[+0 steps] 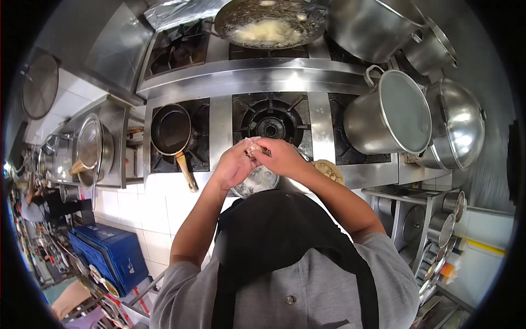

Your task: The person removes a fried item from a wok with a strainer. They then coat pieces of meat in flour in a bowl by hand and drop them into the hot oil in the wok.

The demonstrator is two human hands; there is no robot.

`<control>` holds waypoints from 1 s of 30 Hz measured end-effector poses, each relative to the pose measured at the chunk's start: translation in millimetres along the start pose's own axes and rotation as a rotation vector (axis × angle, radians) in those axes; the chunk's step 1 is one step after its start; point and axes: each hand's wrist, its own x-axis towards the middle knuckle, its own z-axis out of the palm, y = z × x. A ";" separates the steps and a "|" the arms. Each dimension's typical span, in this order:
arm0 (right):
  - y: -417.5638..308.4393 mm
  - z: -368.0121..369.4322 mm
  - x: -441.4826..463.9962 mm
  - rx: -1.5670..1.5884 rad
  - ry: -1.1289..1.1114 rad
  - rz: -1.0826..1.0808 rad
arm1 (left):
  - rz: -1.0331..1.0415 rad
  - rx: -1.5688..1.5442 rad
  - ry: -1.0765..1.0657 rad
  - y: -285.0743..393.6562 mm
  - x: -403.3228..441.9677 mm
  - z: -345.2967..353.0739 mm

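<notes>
My left hand (234, 164), dusted white, and my right hand (282, 156) meet in front of my chest, over the near edge of the stove. Between their fingertips is a small, pale, floury lump (253, 149); its exact kind is too small to make out. Fingers of both hands close around it, and part of it is hidden. Just below my hands stands a bowl of white flour (257, 180), partly covered by my left hand and the apron. Beside my right forearm is a bowl holding pale, coated pieces (330, 171).
A frying pan (171, 130) sits on the left burner, its handle pointing toward me. Large pots (388, 112) stand on the right. At the back, a wide pan with bubbling oil (268, 27) holds pale food. Blue crates (109, 257) are at left; another person (46, 205) is farther off.
</notes>
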 end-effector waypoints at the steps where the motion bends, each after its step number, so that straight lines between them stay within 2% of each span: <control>1: -1.7 2.6 0.2 -0.006 -0.015 -0.003 | 0.010 -0.012 0.004 -0.5 -2.7 -4.6; 3: -4.9 4.4 -0.5 0.044 0.069 0.007 | 0.069 0.062 -0.002 2.5 -5.9 -11.8; 4: 0.6 7.0 0.8 0.073 0.063 0.050 | 0.059 0.077 -0.068 6.9 -7.4 -19.4; 8: 10.4 11.3 4.1 0.246 0.011 0.108 | 0.042 0.223 -0.066 17.7 -19.3 -23.6; 13: 10.6 16.4 4.6 0.305 -0.015 0.133 | 0.091 0.490 0.013 20.0 -26.8 -25.3; 20: -0.2 25.9 -1.2 0.323 0.011 0.199 | 0.083 0.452 0.042 19.4 -36.7 -44.7; 23: 6.2 28.3 -1.0 0.387 0.039 0.153 | 0.088 0.479 0.046 17.7 -39.4 -51.8; 26: -9.2 23.7 0.1 0.497 0.124 0.127 | 0.093 0.396 0.073 16.1 -43.7 -55.4; 28: -12.7 18.9 0.5 0.488 0.114 0.111 | 0.083 0.174 0.039 15.8 -44.9 -56.7; 30: -12.3 16.7 -0.9 0.483 0.104 0.101 | 0.077 0.105 -0.019 16.2 -43.5 -59.5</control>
